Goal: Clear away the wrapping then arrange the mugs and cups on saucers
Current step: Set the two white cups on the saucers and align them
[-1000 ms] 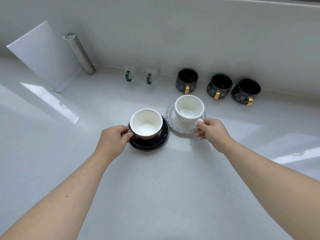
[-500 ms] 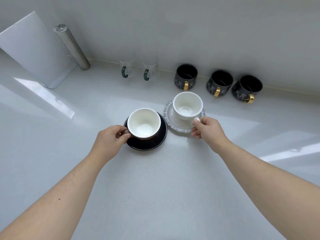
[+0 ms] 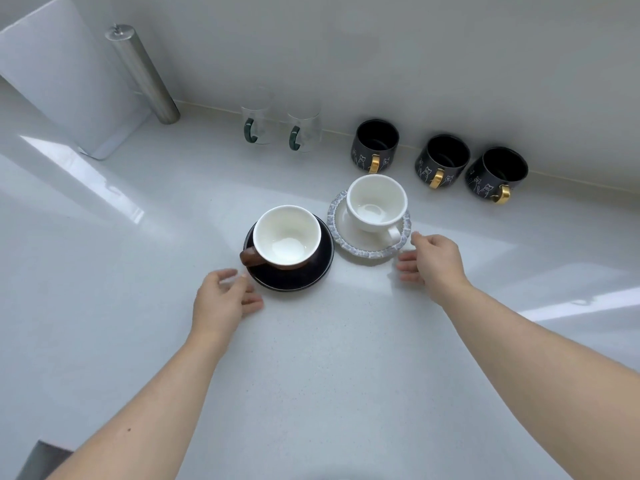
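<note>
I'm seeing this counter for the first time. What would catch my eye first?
Two white cups at the centre: one on a black saucer, the other on a pale frilled saucer. An open left hand and right hand hover just short of them, holding nothing. Three black mugs with gold handles line the back wall.

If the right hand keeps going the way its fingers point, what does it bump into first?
Probably the rim of the blue-edged saucer. The right hand is open, its fingers aimed left at that rim beside the white cup; depth is hard to judge.
</note>
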